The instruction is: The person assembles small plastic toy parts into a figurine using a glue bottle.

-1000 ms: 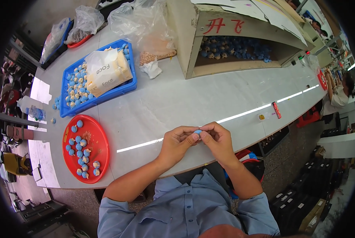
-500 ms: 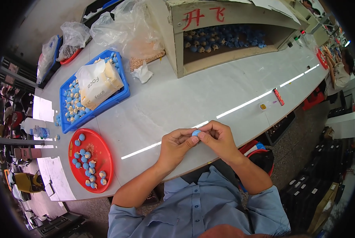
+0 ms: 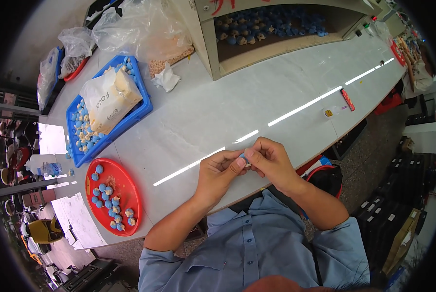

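Note:
My left hand (image 3: 217,174) and my right hand (image 3: 275,165) meet over the near edge of the table. Between their thumbs and fingertips is a small round blue-and-cream piece (image 3: 246,158), pinched from both sides and partly covered by the fingers. To the left of my hands lies a red oval plate (image 3: 124,181) with several similar blue-and-cream balls (image 3: 106,190) on it. Beyond the plate, a blue plastic tray (image 3: 125,127) holds many more such pieces, with a white-and-yellow tissue pack (image 3: 109,102) lying on top.
An open-fronted cabinet (image 3: 213,53) stands at the back, full of blue pieces. Beside it are clear plastic bags (image 3: 140,29) and a crumpled white tissue (image 3: 167,78). A red tube (image 3: 347,99) and a small yellow-labelled bottle (image 3: 329,113) lie to the right. A person (image 3: 420,73) is at far right.
The piece has been turned between my fingers; its cream side now shows beneath the blue. My head view has shifted slightly, and both hands stay together.

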The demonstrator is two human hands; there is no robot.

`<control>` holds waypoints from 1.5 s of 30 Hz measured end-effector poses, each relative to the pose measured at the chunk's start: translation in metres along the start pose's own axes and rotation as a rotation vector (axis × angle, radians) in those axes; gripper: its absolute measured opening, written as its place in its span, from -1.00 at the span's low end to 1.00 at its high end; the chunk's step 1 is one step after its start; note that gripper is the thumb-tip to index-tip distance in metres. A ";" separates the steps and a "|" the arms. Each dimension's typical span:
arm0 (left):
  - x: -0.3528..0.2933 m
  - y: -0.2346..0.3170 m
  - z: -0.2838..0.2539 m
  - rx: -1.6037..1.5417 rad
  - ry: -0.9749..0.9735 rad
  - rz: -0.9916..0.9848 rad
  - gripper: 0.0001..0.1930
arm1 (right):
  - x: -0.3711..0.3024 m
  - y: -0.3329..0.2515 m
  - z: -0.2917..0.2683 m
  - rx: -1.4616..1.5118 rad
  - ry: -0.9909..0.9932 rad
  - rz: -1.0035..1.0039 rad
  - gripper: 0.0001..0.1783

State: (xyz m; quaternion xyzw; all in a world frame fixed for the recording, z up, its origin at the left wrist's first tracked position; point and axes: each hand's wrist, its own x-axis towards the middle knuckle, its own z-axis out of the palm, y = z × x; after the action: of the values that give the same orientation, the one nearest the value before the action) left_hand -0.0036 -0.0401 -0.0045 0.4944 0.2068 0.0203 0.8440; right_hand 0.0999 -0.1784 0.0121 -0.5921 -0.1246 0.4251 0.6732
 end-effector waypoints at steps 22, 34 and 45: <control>0.001 -0.013 0.003 0.084 0.076 0.036 -0.87 | -0.001 0.011 0.007 -0.087 0.108 -0.023 -0.69; -0.001 -0.011 0.004 0.108 0.083 0.038 -0.87 | -0.002 0.012 0.008 -0.116 0.102 -0.027 -0.69; 0.000 -0.013 0.000 0.102 0.087 0.061 -0.88 | 0.002 0.016 0.011 -0.124 0.104 -0.075 -0.71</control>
State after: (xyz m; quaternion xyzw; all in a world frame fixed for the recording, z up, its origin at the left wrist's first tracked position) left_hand -0.0053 -0.0466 -0.0155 0.5414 0.2286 0.0570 0.8071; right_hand 0.0868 -0.1708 0.0001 -0.6489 -0.1376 0.3595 0.6563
